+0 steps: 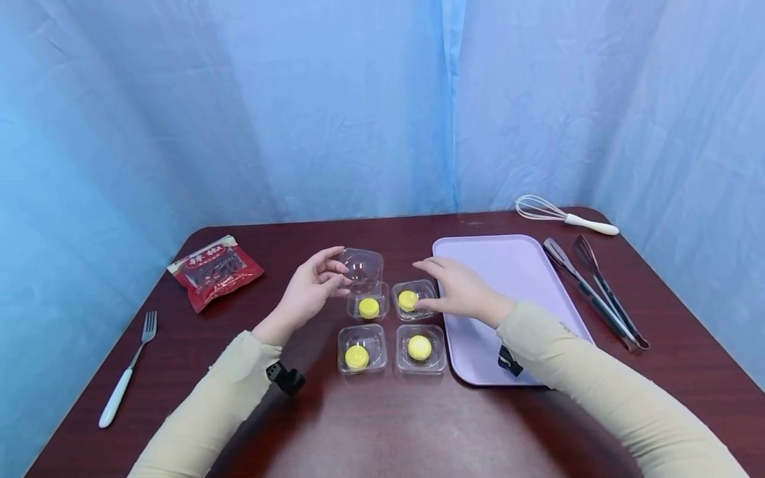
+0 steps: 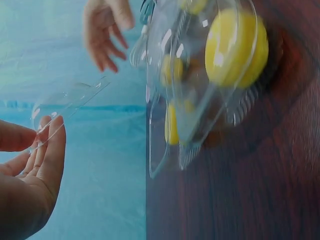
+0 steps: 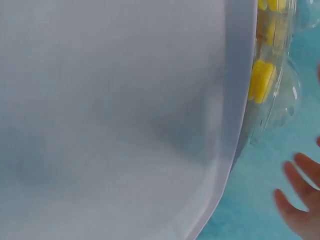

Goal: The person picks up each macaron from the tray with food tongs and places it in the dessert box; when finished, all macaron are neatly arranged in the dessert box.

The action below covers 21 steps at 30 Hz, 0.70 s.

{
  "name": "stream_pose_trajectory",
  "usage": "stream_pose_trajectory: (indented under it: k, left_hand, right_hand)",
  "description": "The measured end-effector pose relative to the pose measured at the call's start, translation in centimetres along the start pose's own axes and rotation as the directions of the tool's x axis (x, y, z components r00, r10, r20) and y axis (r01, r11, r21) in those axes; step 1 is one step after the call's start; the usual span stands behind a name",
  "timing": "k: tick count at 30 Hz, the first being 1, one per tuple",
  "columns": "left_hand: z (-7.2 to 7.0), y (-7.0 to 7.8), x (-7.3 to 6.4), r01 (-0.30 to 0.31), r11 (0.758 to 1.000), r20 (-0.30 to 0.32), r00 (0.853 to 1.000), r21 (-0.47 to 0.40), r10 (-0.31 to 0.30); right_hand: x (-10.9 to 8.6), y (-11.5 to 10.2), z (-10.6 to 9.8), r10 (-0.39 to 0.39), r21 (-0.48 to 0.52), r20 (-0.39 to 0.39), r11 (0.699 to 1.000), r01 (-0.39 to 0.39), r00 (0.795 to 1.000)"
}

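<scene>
My left hand (image 1: 312, 284) pinches the edge of a clear domed plastic lid (image 1: 364, 267) between thumb and fingers. It holds the lid raised above the back left clear box (image 1: 350, 309); the left wrist view shows the lid (image 2: 67, 104) tilted. A yellow macaron (image 1: 368, 309) sits in that box. My right hand (image 1: 457, 289) hovers with fingers spread over the back right box (image 1: 425, 288), its thumb close to the macaron (image 1: 408, 300) inside. Nothing shows in its grip. The front left box (image 1: 373, 337) and front right box (image 1: 436, 362) each hold a yellow macaron too.
A lilac tray (image 1: 490, 249) lies under the right forearm, right beside the boxes. Beyond it are tongs (image 1: 597, 299) and a whisk (image 1: 564, 216). At the left lie a red snack bag (image 1: 218, 271) and a fork (image 1: 127, 375). A blue curtain (image 1: 335, 119) hangs behind the table.
</scene>
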<state>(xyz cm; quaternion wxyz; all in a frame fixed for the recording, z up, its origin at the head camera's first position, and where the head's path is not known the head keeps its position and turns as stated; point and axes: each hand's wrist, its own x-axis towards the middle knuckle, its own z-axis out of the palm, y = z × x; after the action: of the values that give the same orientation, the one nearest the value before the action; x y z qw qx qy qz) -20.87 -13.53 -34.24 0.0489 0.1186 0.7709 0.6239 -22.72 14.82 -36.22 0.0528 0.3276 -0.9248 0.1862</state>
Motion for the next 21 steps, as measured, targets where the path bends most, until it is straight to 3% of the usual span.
stream_pose_trajectory:
  k: [4, 8, 13, 21]
  left_hand:
    - [0.6, 0.3, -0.3, -0.008, 1.0, 0.005, 1.0, -0.03, 0.008]
    - [1.3, 0.4, -0.7, -0.009, 0.997, 0.021, 1.0, -0.072, 0.011]
    - [2.1, 0.6, -1.0, 0.007, 0.991, 0.053, 0.999, -0.134, 0.0]
    - [2.9, 1.2, -1.4, 0.008, 0.995, 0.045, 0.999, -0.103, -0.003]
  right_hand:
    - [0.2, -0.6, -0.2, -0.06, -0.03, -0.162, 0.998, 0.056, 0.985]
    - [0.5, -1.1, -0.2, -0.145, -0.049, -0.252, 0.989, 0.137, 0.957]
    - [0.5, -1.5, 0.1, -0.244, -0.072, -0.289, 0.97, 0.233, 0.926]
    - [0.6, -2.3, 0.5, -0.321, -0.084, -0.302, 0.947, 0.311, 0.898]
